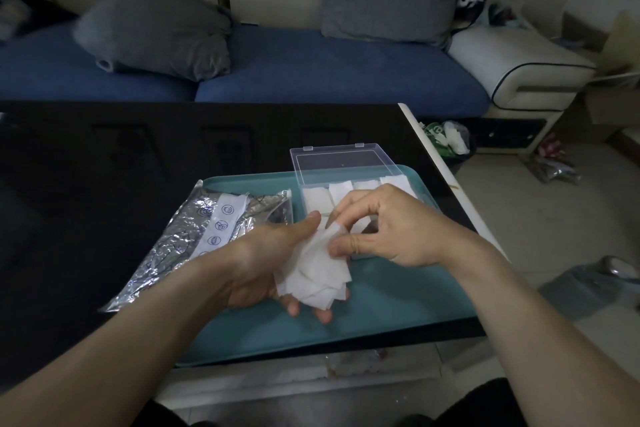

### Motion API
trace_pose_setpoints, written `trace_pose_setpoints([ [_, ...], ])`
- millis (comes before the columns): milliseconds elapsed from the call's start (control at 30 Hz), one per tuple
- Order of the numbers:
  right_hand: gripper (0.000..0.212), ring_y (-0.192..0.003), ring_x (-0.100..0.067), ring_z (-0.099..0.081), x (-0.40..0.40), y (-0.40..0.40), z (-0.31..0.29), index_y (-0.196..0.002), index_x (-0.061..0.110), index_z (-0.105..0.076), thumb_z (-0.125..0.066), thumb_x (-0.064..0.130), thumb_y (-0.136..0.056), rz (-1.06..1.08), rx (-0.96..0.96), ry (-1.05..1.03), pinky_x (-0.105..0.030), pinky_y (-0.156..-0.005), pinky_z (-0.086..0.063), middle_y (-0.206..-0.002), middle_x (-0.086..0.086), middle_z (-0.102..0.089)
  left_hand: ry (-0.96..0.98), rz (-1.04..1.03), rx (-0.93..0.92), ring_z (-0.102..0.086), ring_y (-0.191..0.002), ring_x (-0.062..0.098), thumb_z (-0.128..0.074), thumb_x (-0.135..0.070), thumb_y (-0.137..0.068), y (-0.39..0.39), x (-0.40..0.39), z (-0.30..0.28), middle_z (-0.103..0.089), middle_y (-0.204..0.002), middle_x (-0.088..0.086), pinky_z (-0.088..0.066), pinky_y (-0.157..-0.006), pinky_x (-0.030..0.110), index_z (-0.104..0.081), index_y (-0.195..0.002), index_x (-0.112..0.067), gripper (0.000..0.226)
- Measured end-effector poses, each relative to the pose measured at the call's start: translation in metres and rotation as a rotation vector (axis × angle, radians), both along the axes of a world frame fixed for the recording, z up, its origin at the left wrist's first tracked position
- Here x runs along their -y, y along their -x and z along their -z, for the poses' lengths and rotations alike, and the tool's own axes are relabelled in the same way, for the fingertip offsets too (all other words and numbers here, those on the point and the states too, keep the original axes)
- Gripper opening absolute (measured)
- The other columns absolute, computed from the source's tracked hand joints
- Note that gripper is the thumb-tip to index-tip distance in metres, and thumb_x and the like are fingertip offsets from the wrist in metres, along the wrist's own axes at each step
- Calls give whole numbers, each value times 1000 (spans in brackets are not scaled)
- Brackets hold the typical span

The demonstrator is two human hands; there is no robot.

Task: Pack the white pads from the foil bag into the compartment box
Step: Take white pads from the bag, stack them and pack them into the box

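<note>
1. While our left hand (263,263) cups a loose stack of pads (313,274) over the tray (398,291), our right hand (388,229) pinches the top pad's upper corner between thumb and forefinger.
2. Left fingers (292,307): curled under the stack, thumb laid along its left edge, holding it. Right fingers (341,248): narrow, closed on the one pad; the others arch loosely above.
3. Stack's long axis runs from upper left, near the pinch, down to lower right; the pads are fanned, not squared.
4. Key relation: the box (349,191) lies just beyond the pinch, up and slightly right, lid open and standing at the back. The right hand is the nearer one and partly covers the front compartments.
5. Back compartments already show pads; we can't tell which front cells are free, since the hand hides them.
6. Foil bag (194,236) lies flat on the tray's left, beside the left wrist, part on the desk (104,166).
7. Our guess at the next move: peel one pad off and carry it forward a short way into a cell; the risk is dragging a second pad along.
</note>
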State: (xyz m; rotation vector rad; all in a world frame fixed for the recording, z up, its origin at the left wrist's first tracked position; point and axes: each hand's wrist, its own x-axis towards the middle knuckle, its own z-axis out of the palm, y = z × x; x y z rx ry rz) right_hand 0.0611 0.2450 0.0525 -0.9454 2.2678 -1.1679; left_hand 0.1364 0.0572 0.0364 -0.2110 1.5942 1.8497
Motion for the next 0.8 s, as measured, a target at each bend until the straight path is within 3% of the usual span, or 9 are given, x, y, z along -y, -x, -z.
trace_pose_setpoints([
  [100,13,-104,-19,-70,-7,1,-3,-98,10,-77,-78,16,-86,-60,79,11,-39,-90,-59,-110,-4,-74,30,2,-18,-70,-62,35,-29,-54,-101,0,1,0,-70,-98,29,-43,-33,22,-56,-123,1,65],
  [200,7,-110,-15,-69,-21,7,-8,-89,15,-77,-80,14,-82,-58,142,10,-30,-95,-56,-122,6,-71,35,-17,-27,-70,-62,36,-31,-53,-101,0,2,1,-70,-102,30,-43,-33,21,-55,-126,-5,60],
  [300,10,-99,-19,-73,-24,5,-11,-88,15,-78,-81,10,-80,-39,170,21,-18,-73,-57,-115,2,-75,81,-11,-43,-70,-64,36,-32,-53,-101,1,3,2,-70,-103,31,-42,-33,22,-55,-126,-1,62],
  [333,12,-95,-20,-74,-22,4,-11,-89,15,-79,-82,9,-79,-43,168,16,-19,-70,-57,-111,-2,-76,102,-7,-49,-70,-64,36,-33,-52,-102,1,3,3,-70,-102,30,-42,-33,22,-55,-125,0,62],
  [467,13,-95,-18,-72,-10,-1,-5,-86,15,-80,-86,17,-75,-40,66,-52,-29,-87,-59,-100,-3,-77,172,19,-71,-69,-60,35,-33,-53,-102,2,-1,6,-71,-94,30,-39,-32,21,-56,-117,5,64],
  [600,13,-74,-12,-71,-1,-3,-3,-78,18,-79,-90,18,-72,23,-37,-84,-31,-74,-59,-79,2,-77,150,6,-67,-69,-58,34,-32,-51,-104,1,-6,7,-71,-91,29,-37,-32,20,-57,-115,3,60],
  [700,17,-72,-13,-73,-3,0,-5,-74,20,-77,-93,19,-67,136,-99,-39,-35,-74,-59,-75,6,-76,77,-60,-57,-69,-59,34,-31,-49,-104,2,-5,7,-70,-95,28,-38,-32,20,-54,-124,1,59],
  [800,22,-68,-13,-71,-10,5,-6,-76,15,-75,-93,16,-63,218,-44,71,-35,-71,-61,-75,0,-76,-44,-119,-50,-70,-64,36,-26,-50,-105,5,-1,6,-69,-103,30,-40,-33,22,-52,-132,-2,60],
])
